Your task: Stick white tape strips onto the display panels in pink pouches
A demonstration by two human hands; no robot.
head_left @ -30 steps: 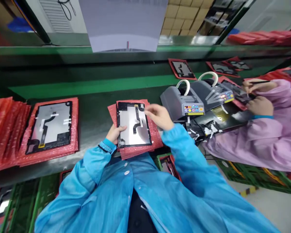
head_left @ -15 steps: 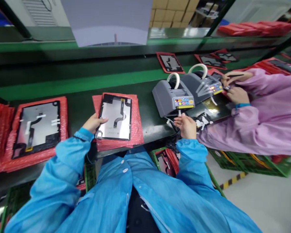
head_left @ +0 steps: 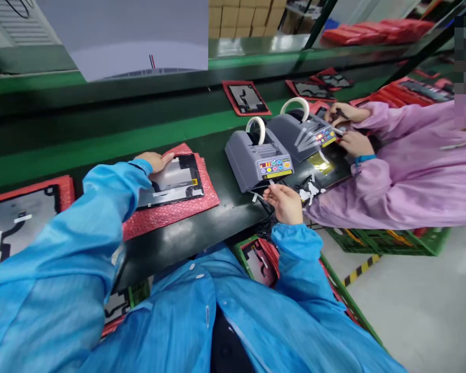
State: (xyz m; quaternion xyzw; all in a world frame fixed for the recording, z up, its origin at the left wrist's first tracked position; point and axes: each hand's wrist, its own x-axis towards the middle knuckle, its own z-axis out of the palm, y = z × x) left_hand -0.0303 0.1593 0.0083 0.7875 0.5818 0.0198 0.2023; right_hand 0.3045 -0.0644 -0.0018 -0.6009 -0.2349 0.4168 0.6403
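Note:
A tablet screen panel, with a silvery back, black border and flex cable, lies on red bubble-wrap pouches in front of me. My left hand grips its far left edge, and my sleeve covers the panel's left end. To the right, my right hand pinches a short strip of white tape at the mouth of the near grey tape dispenser. A roll of white tape stands up out of that dispenser.
Beside it is a second tape dispenser. A co-worker in a pink sleeve works at right. Another screen panel lies at left, partly behind my arm. Tape scraps hang at the bench edge. Green crates stand below.
The panel has turned, its flex cable end now pointing right. My left hand has moved from its left side to the far edge. My right hand stays at the dispenser's mouth. The view has shifted right.

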